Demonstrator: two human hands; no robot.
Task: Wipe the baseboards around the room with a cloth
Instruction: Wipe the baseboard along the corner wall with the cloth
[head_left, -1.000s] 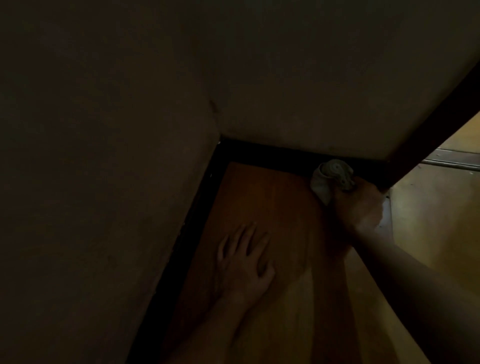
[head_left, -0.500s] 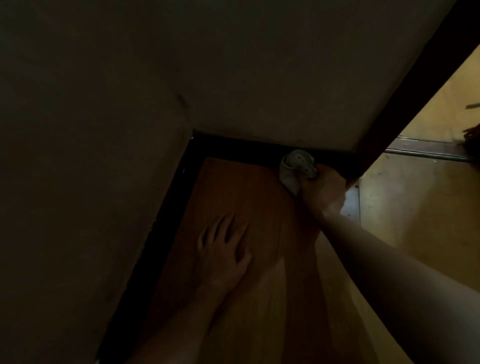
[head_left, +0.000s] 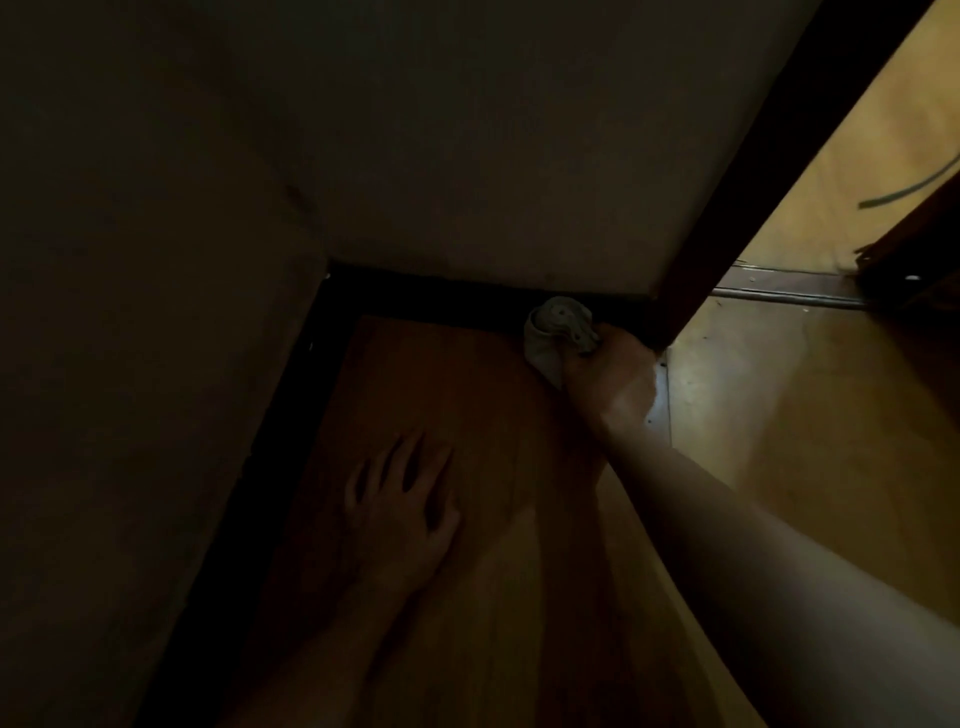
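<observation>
Cloth: I see the pale cloth bunched against the dark baseboard, near the door frame.
Right hand: my right hand grips the cloth, fingers curled round it.
Left hand: my left hand lies flat on the wooden floor, fingers spread, holding nothing.
Baseboard: it runs along both walls and meets in the corner.
Light: dim; the floor beyond the doorway is brighter.
</observation>
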